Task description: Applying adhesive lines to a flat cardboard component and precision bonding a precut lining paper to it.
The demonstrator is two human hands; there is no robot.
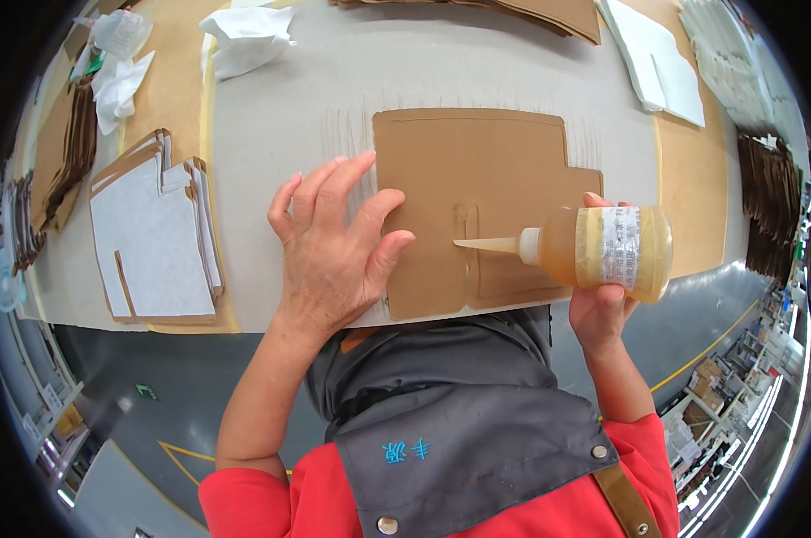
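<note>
A flat brown leather-like panel (504,161) with a notched right corner and a stitched slot lies before me at the table's front edge. My right hand (598,309) is closed around a squeeze bottle of amber liquid (562,224), held on its side above the panel. The bottle's pale pointed nozzle aims left, its tip over the slot; whether it touches the panel I cannot tell. Fingers spread, my left hand (334,242) is at the panel's left edge, thumb and index finger over it, holding nothing.
Left on the table (271,179) is a stack of white-faced brown panels (155,242). Crumpled white paper (247,40) lies at the back left, brown pieces (513,13) at the back, and folded white sheets (654,63) at the back right. Dark brown pieces (770,202) are bundled far right.
</note>
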